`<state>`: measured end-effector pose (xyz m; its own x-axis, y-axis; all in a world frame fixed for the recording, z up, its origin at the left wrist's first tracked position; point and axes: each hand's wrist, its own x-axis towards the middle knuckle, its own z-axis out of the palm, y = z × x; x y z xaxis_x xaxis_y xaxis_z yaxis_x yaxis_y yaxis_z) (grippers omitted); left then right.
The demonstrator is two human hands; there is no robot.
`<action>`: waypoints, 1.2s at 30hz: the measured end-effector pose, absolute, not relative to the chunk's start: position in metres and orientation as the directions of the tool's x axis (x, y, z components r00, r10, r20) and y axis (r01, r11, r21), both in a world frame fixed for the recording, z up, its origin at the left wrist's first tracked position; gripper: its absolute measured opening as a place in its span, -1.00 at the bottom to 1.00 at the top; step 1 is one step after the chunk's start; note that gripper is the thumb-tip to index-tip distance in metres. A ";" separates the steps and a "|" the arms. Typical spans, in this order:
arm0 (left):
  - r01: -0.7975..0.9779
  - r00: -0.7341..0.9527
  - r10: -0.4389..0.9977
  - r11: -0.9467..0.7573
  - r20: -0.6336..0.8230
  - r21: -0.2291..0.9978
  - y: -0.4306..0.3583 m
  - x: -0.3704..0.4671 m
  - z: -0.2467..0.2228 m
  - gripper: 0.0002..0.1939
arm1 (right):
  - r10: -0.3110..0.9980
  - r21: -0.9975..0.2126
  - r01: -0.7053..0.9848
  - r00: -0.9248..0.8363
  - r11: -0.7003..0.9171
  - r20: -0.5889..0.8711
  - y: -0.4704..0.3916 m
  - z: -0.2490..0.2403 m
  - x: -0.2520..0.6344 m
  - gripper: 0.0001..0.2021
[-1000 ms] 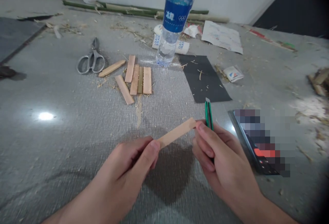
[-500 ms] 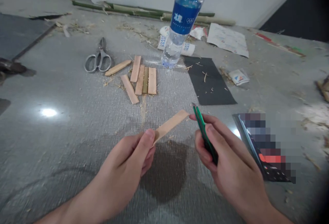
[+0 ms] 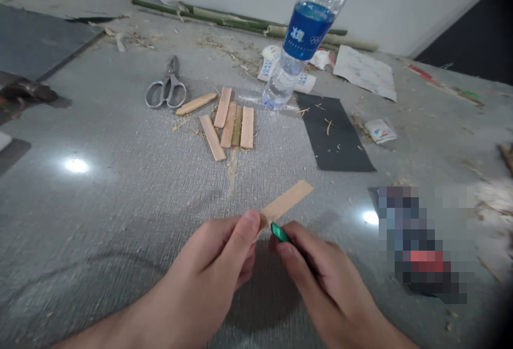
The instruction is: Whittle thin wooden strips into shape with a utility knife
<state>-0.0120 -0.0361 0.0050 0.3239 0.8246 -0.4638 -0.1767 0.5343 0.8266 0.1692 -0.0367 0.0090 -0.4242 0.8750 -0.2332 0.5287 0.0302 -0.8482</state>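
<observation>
Fingers (image 3: pixel 250 222) of the left hand (image 3: pixel 212 263) are pinching a flat tan wooden strip (image 3: pixel 289 199) at lower centre, while the right hand (image 3: pixel 326 277) is gripping a slim green cutter (image 3: pixel 279 232) at its lower edge, so both are engaging one piece.

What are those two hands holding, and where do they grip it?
The left hand pinches the wooden strip by its near end; the right hand grips the green-handled cutter around its handle.
</observation>
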 end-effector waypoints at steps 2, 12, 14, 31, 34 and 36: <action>-0.155 0.321 0.833 0.515 -0.450 0.843 -0.037 -0.012 0.003 -0.46 | 0.880 -0.843 0.537 -0.406 0.009 -0.249 -0.037 0.010 0.167 -0.72; -0.221 0.430 0.804 0.534 -0.410 0.816 -0.042 -0.014 0.002 -0.46 | 0.980 -0.833 0.515 0.111 -0.200 -0.167 -0.011 0.004 0.192 -0.58; -0.236 0.353 0.838 0.510 -0.416 0.827 -0.039 -0.014 0.005 -0.45 | 0.987 -0.866 0.475 0.044 -0.158 -0.156 -0.014 0.005 0.195 -0.59; -0.413 0.354 0.685 0.726 -0.637 0.550 -0.038 -0.002 0.006 -0.42 | 0.876 -0.660 0.662 -0.483 0.354 -0.015 -0.038 0.005 0.169 -0.67; -0.428 0.453 0.719 0.694 -0.527 0.579 -0.038 -0.003 0.007 -0.42 | 0.874 -0.667 0.667 -0.484 0.333 -0.048 -0.037 0.004 0.169 -0.66; -0.411 0.484 0.714 0.696 -0.506 0.589 -0.039 -0.003 0.007 -0.42 | 0.877 -0.663 0.669 -0.479 0.336 -0.039 -0.037 0.004 0.171 -0.67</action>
